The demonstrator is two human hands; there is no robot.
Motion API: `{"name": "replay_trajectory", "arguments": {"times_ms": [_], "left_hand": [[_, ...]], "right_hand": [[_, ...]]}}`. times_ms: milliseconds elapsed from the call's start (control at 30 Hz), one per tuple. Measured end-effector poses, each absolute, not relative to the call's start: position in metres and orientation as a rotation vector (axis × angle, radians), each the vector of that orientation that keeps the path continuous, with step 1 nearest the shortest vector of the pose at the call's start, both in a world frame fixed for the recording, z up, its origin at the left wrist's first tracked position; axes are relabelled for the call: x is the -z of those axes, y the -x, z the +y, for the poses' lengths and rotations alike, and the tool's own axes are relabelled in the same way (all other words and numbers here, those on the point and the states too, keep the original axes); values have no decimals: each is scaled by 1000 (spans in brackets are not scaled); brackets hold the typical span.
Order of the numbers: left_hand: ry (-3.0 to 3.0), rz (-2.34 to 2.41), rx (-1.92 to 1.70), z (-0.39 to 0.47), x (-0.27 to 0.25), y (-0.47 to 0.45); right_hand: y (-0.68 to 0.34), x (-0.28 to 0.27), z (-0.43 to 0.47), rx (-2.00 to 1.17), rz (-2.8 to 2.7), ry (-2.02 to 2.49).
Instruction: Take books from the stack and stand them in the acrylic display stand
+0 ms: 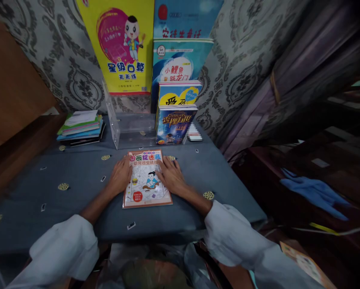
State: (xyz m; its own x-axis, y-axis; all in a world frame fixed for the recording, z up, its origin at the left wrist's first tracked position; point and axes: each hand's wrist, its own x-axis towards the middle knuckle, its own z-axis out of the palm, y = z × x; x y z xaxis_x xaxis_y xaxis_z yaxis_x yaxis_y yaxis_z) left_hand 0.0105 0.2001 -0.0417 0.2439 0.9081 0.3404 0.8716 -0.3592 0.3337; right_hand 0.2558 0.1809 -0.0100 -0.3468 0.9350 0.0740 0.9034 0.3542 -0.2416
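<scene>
A thin picture book [145, 172] with an orange border and colourful Chinese lettering lies flat on the table, its cover up. My left hand [120, 175] rests flat against the left edge of the book, open, with its fingers stretched forward. On the other side, my right hand [172, 174] lies open, its fingers spread over the right edge and partly on the cover. Both hands touch the book without lifting it. Close behind it stands a clear acrylic book rack [132, 138].
The rack holds a yellow workbook [122, 48], a teal storybook [183, 60] and a dark blue book [175, 125], among others. A pile of booklets [81, 127] sits at the back left of the cloth-covered table [77, 168]. A blue cloth [315, 190] lies off to the right.
</scene>
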Motion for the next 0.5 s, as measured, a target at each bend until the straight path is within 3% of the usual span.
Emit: {"name": "replay_trajectory", "arguments": {"times_ms": [233, 500], "left_hand": [[-2196, 1699, -880, 200, 32, -13], [-927, 1483, -1299, 214, 13, -31]], "right_hand": [[-257, 13, 163, -220, -2401, 1648], [-257, 22, 165, -204, -2374, 1614]]}}
